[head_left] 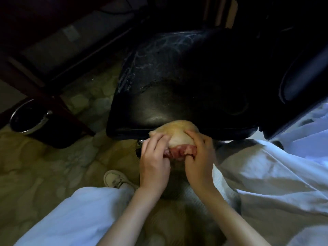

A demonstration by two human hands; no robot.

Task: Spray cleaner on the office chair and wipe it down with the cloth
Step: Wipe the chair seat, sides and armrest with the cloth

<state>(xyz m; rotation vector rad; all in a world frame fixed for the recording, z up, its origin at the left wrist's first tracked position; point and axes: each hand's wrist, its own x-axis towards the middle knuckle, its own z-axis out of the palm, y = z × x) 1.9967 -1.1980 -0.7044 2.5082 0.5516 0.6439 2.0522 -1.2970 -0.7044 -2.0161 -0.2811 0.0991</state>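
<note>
Cloth [178, 133] between left fingers [157, 140] and right fingers [196, 137]

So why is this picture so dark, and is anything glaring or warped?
Head view: dim room, upper corners nearly black; soft sheen on the front of the office chair seat; cloth, left hand and right hand are best lit; wide lens bends the edges.

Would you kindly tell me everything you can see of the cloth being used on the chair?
The cloth is a soft, bunched wad, pale yellow-tan on top with a crumpled pink-red part along its near side. It lies over the front edge of the black chair seat. The left hand and the right hand grip it from either side, fingers curled over it.
</note>
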